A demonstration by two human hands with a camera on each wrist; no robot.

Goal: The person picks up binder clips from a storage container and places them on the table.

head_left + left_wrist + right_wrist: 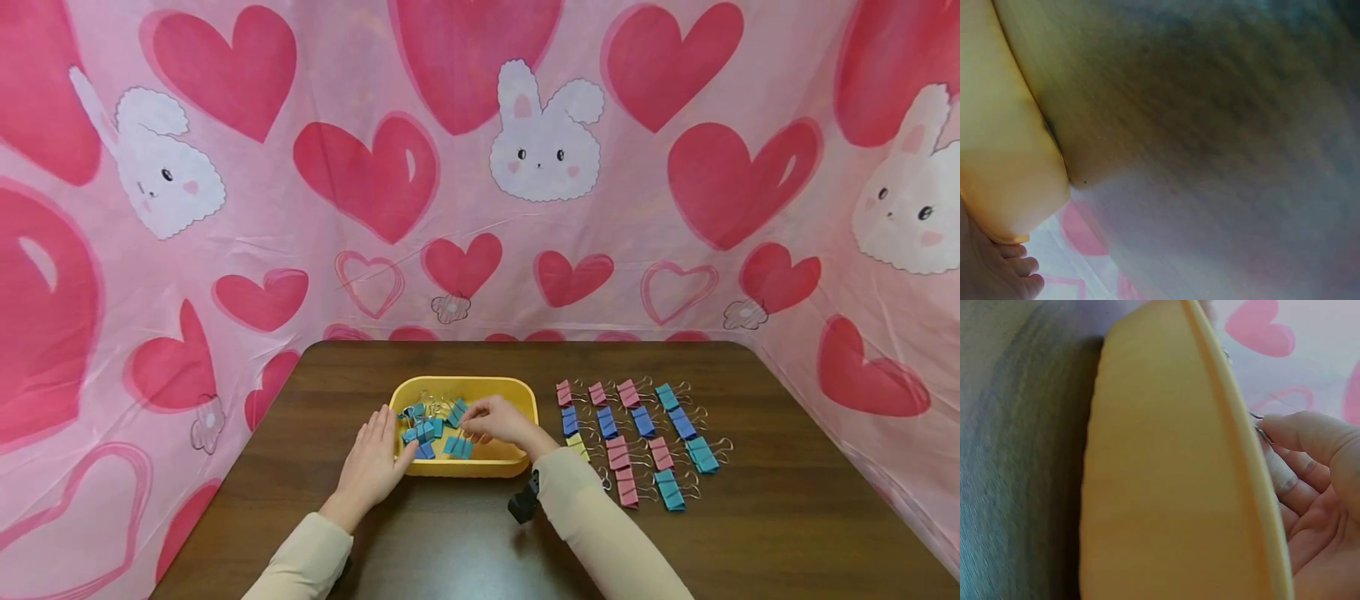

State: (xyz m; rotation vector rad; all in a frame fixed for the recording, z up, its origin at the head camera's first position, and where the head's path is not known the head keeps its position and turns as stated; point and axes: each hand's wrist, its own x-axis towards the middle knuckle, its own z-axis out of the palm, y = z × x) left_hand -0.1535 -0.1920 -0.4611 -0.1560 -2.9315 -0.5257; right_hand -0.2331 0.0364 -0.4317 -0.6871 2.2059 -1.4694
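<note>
A yellow tray (480,471) holds several teal binder clips (423,429) and a blue binder clip (425,451) in its left half. My right hand (498,419) reaches over the tray and pinches the wire handles of a teal binder clip (457,447) between thumb and fingers. In the right wrist view these wire handles (1263,434) show at the fingertips, while the tray's wall (1166,456) hides the clip's body. With fingers extended, my left hand (375,458) rests along the tray's left end; the left wrist view shows its fingertips (1025,267) beside the yellow wall (1004,112).
Right of the tray, pink binder clips (618,452), blue ones (607,422), teal ones (702,454) and a yellow one (577,447) lie in rows on the brown table (795,500). My right forearm (600,517) partly covers the nearest rows. A heart-patterned cloth (480,233) hangs behind.
</note>
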